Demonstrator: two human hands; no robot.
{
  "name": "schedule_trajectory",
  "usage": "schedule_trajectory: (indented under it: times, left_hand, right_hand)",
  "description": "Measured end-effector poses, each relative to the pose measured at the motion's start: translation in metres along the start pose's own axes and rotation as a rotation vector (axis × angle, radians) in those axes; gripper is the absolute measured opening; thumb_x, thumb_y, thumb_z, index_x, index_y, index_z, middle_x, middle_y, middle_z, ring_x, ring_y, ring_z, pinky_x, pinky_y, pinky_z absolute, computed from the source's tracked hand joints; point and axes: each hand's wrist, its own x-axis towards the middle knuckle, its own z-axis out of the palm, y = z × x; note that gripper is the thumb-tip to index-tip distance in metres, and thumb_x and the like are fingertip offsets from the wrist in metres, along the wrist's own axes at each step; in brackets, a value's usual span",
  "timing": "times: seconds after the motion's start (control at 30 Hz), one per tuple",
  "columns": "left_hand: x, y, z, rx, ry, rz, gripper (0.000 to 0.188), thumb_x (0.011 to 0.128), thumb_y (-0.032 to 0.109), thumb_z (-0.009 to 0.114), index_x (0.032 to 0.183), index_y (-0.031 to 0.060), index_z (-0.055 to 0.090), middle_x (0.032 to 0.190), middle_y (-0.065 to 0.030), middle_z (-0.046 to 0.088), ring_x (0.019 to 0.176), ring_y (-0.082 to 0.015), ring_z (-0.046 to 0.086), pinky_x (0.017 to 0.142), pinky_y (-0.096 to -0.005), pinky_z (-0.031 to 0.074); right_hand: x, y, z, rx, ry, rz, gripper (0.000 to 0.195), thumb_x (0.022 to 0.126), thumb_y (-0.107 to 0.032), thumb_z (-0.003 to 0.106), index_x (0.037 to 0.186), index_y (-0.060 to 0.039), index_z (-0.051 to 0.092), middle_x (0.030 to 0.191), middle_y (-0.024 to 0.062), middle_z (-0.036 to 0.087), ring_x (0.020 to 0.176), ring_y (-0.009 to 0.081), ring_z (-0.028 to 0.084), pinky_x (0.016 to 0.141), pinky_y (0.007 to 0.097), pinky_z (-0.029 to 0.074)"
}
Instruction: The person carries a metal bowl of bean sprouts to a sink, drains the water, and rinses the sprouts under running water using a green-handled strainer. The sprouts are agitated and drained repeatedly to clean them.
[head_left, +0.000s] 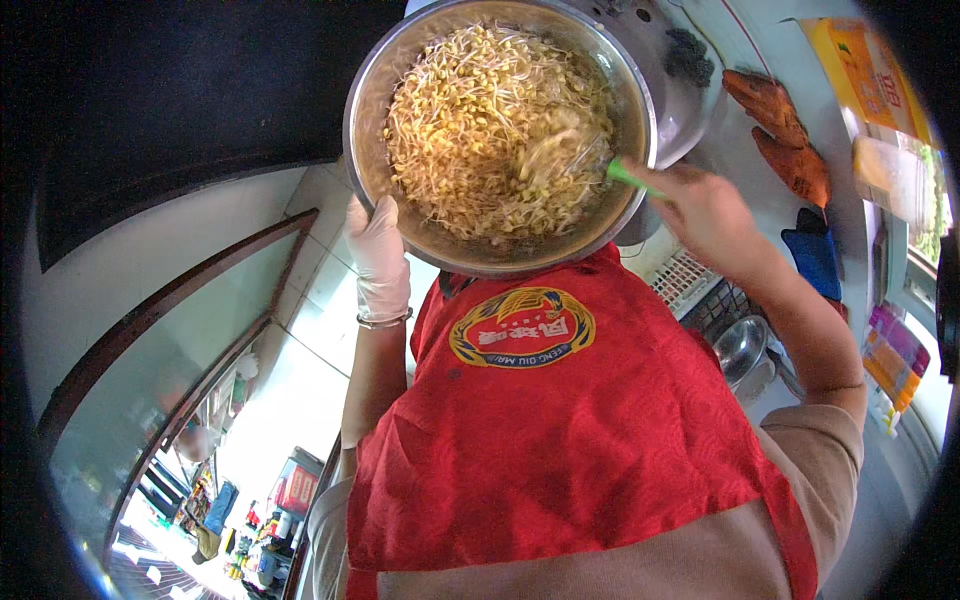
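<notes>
A wide stainless steel bowl (457, 259) is full of bean sprouts (465, 112) with yellow heads. My left hand (377, 251), in a thin white glove, grips the bowl's near left rim with the thumb on the inside. From the right, my right hand (701, 210) is closed around the green handle (634, 177) of a utensil. Its working end is buried or blurred among the sprouts at the bowl's right side, so its kind is unclear. The sprouts beside it are smeared by motion.
Orange gloves (787, 142) and a blue cloth-like item (814, 255) hang at the right. Below them are a white plastic basket (681, 281) and a metal bowl (741, 346). A doorway lies at lower left, with a person (214, 517) beyond.
</notes>
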Motion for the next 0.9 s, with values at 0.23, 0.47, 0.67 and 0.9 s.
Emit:
schedule_trajectory:
  times: [0.23,0.47,0.67,0.9]
  left_hand:
    - [0.0,0.002,0.007,-0.033,-0.028,0.012,0.028,0.091,-0.002,0.05,0.118,-0.0026,0.058,0.109,-0.0057,0.064,0.095,-0.0122,0.058,0.085,-0.0264,0.046]
    - [0.001,0.007,0.006,-0.031,-0.002,0.007,0.028,0.09,-0.002,0.052,0.117,-0.0028,0.058,0.106,-0.0043,0.064,0.092,-0.0108,0.058,0.081,-0.0244,0.046]
    - [-0.002,0.008,0.007,-0.057,-0.02,-0.009,0.029,0.089,-0.002,0.052,0.118,-0.0034,0.058,0.106,-0.0041,0.064,0.092,-0.0105,0.057,0.081,-0.0243,0.046]
    - [0.005,0.013,0.007,-0.028,-0.016,0.004,0.03,0.089,-0.002,0.052,0.118,-0.0034,0.058,0.108,-0.0051,0.064,0.093,-0.0113,0.058,0.084,-0.025,0.046]
  right_hand:
    - [0.083,-0.027,0.03,0.061,0.056,0.038,0.047,0.09,-0.011,0.044,0.136,-0.0179,0.05,0.09,0.0245,0.063,0.08,0.0373,0.067,0.07,0.0465,0.055]
    - [0.023,0.002,0.023,-0.034,-0.028,-0.046,0.051,0.093,-0.017,0.044,0.138,-0.0405,0.046,0.081,0.0176,0.066,0.071,0.0341,0.068,0.071,0.0453,0.057]
    - [0.077,-0.031,0.019,-0.049,0.104,0.025,0.049,0.089,-0.014,0.05,0.136,-0.0246,0.05,0.077,0.018,0.065,0.071,0.0344,0.068,0.067,0.0466,0.057]
    - [0.03,-0.012,0.006,-0.06,0.06,-0.133,0.046,0.09,-0.011,0.046,0.132,-0.0275,0.054,0.078,0.0204,0.065,0.073,0.0351,0.068,0.064,0.0464,0.056]
